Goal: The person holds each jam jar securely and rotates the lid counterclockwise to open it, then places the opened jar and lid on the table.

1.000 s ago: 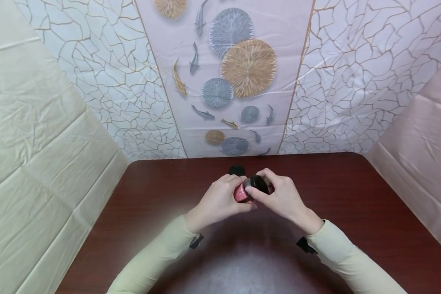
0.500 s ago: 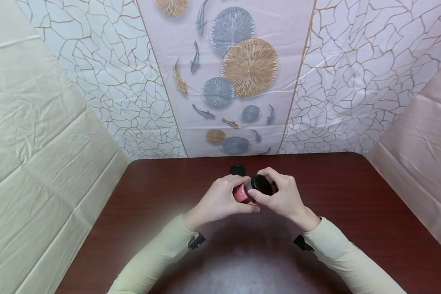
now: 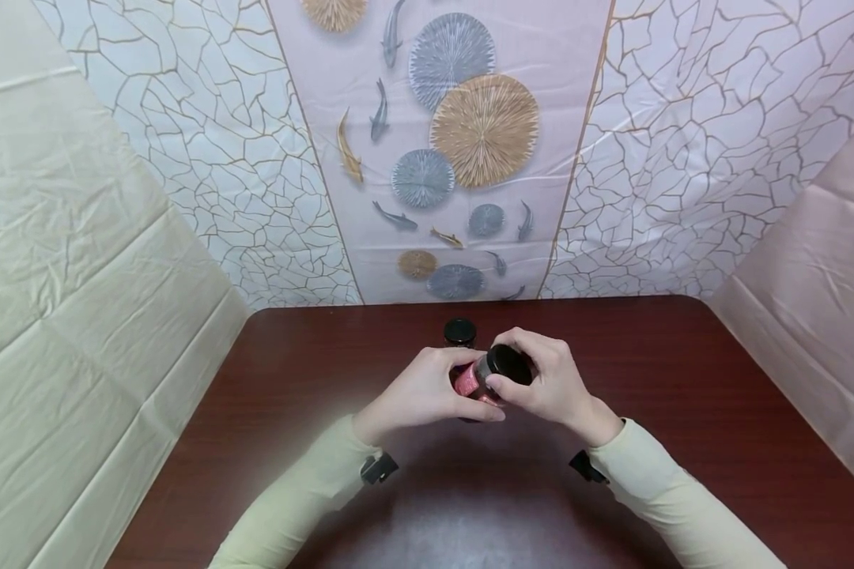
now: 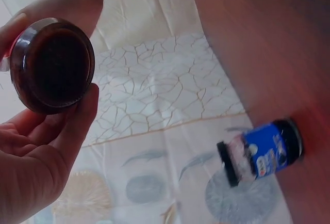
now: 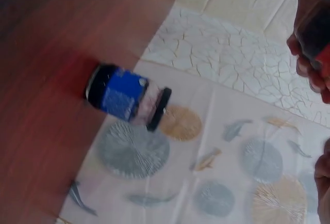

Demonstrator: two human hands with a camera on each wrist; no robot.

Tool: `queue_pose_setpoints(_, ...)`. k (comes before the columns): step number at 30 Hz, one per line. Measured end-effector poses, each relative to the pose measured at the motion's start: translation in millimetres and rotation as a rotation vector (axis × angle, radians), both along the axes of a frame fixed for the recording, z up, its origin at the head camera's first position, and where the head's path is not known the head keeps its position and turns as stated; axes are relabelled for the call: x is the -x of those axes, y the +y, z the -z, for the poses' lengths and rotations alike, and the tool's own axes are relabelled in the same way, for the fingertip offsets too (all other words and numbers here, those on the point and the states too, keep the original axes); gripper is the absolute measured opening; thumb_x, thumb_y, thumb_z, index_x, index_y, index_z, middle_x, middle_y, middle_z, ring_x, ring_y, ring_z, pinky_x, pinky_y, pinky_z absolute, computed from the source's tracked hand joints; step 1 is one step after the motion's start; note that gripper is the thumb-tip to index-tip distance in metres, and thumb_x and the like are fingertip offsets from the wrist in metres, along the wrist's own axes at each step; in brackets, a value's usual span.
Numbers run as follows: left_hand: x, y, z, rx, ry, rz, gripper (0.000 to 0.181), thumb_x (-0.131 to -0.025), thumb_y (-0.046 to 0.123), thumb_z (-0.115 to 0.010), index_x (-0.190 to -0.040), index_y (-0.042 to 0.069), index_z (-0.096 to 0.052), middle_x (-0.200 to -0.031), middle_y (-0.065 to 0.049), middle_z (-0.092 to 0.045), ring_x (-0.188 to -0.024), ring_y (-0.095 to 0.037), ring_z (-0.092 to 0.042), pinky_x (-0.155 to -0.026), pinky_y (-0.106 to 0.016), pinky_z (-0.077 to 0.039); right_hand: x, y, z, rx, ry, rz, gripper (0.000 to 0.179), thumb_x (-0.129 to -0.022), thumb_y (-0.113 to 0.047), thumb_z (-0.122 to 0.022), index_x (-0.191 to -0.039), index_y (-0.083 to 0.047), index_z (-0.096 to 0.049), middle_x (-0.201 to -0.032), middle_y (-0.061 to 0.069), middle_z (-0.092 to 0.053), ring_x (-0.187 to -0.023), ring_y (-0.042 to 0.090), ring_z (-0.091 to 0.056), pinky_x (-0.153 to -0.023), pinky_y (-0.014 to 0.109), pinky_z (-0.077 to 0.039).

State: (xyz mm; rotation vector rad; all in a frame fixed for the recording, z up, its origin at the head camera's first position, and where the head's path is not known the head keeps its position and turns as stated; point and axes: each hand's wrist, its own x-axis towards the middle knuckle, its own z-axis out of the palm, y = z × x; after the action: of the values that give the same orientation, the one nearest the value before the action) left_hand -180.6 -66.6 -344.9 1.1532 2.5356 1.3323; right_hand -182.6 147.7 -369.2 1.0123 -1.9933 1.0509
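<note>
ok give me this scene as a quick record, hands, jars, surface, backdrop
left hand: left hand holds the body of a red-labelled jar
right hand: right hand grips the same jar at its lid end
held jar: black lid on, tilted with the lid toward the right hand, raised off the table
other jar: blue-labelled jar, black-lidded, upright on the table beyond the hands, touched by neither
surface: dark red-brown
backdrop: printed cloth with fish and round shapes
</note>
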Motion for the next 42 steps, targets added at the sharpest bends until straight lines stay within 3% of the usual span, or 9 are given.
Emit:
queue_pose_setpoints(4,1.1,-2.0,1.0,0.015,0.012,-0.016,0.039,-0.073,0.048,-0.089,-0.104,0.036,-0.069,-0.084,0.021,-0.067,-0.077,-0.004,-0.062,-0.067,-0.024,-0.053,-5.9,4.2,-3.9,-0.021,-0.101,-0.029,0.037,-0.092,-0.041,-0.074,-0.115,-0.012,-0.07,-0.107,0.0,-0.07,-0.09,0.012,-0.062,-0.077,0.02,-0.047)
queue_pose_setpoints(8,3.0,-4.6,3.9,0.023,-0.035,-0.023,0.037,-0.073,0.051,-0.087,-0.102,0.036,-0.07,-0.081,0.019,-0.068,-0.075,-0.006,-0.062,-0.066,-0.025,-0.051,-14.8,10.3,-5.0,0.03,-0.385,-0.147,0.055,-0.085,-0.011,-0.082,-0.136,-0.017,-0.064,-0.133,-0.001,-0.064,-0.121,0.016,-0.059,-0.098,0.025,-0.045)
queue_pose_setpoints(10,3.2,-5.5,3.5,0.022,-0.063,-0.031,0.037,-0.073,0.051,-0.087,-0.102,0.036,-0.07,-0.078,0.017,-0.067,-0.075,-0.007,-0.061,-0.065,-0.026,-0.05,-18.0,11.7,-5.3,0.065,-0.5,-0.198,0.064,-0.083,-0.002,-0.081,-0.142,-0.018,-0.059,-0.14,-0.002,-0.06,-0.125,0.017,-0.057,-0.1,0.026,-0.044)
queue_pose_setpoints(13,2.6,-5.7,1.9,0.018,-0.087,-0.036,0.037,-0.074,0.047,-0.088,-0.103,0.032,-0.072,-0.078,0.016,-0.067,-0.077,-0.01,-0.061,-0.066,-0.026,-0.049,-19.5,11.3,-5.8,0.12,-0.575,-0.272,0.066,-0.084,0.002,-0.078,-0.145,-0.012,-0.055,-0.141,0.003,-0.06,-0.118,0.02,-0.062,-0.094,0.026,-0.049)
queue_pose_setpoints(17,1.6,-6.6,0.1,0.008,-0.093,-0.026,0.038,-0.074,0.043,-0.088,-0.104,0.028,-0.072,-0.08,0.016,-0.069,-0.078,-0.011,-0.062,-0.066,-0.025,-0.05,-18.6,9.8,-6.5,0.181,-0.593,-0.349,0.063,-0.084,0.004,-0.077,-0.143,-0.003,-0.055,-0.137,0.007,-0.062,-0.108,0.021,-0.067,-0.088,0.026,-0.053)
queue_pose_setpoints(26,0.0,-8.6,-3.8,0.007,-0.154,-0.009,0.034,-0.073,0.039,-0.091,-0.084,0.025,-0.061,-0.064,0.007,-0.049,-0.061,-0.005,-0.046,-0.057,-0.024,-0.038,-16.1,5.2,-8.6,0.298,-0.64,-0.593,0.061,-0.084,0.005,-0.077,-0.141,0.006,-0.053,-0.137,0.007,-0.062,-0.122,0.02,-0.061,-0.097,0.027,-0.049)
queue_pose_setpoints(31,1.9,-8.8,-4.4,-0.039,-0.252,0.032,0.034,-0.073,0.034,-0.091,-0.086,0.02,-0.062,-0.068,0.004,-0.049,-0.065,-0.008,-0.048,-0.059,-0.025,-0.039,-13.5,1.8,-10.6,0.338,-0.603,-0.702,0.061,-0.086,-0.003,-0.079,-0.139,0.009,-0.052,-0.136,0.01,-0.062,-0.125,0.02,-0.058,-0.1,0.027,-0.047)
queue_pose_setpoints(36,4.2,-9.4,-2.7,-0.094,-0.354,0.093,0.03,-0.074,0.027,-0.089,-0.093,0.018,-0.067,-0.069,0.003,-0.05,-0.068,-0.012,-0.051,-0.062,-0.026,-0.041,-8.9,1.4,-11.8,0.336,-0.575,-0.792,0.059,-0.087,-0.006,-0.079,-0.14,0.004,-0.055,-0.136,0.011,-0.062,-0.126,0.021,-0.057,-0.102,0.028,-0.046)
queue_pose_setpoints(42,2.7,-7.6,-0.6,-0.203,-0.484,0.244,0.035,-0.077,0.01,-0.083,-0.109,0.004,-0.072,-0.086,0.001,-0.07,-0.08,-0.013,-0.062,-0.072,-0.027,-0.049,-7.1,2.7,-14.6,0.309,-0.551,-0.873,0.057,-0.087,-0.006,-0.078,-0.139,0.002,-0.056,-0.135,0.012,-0.063,-0.125,0.02,-0.058,-0.101,0.028,-0.046)
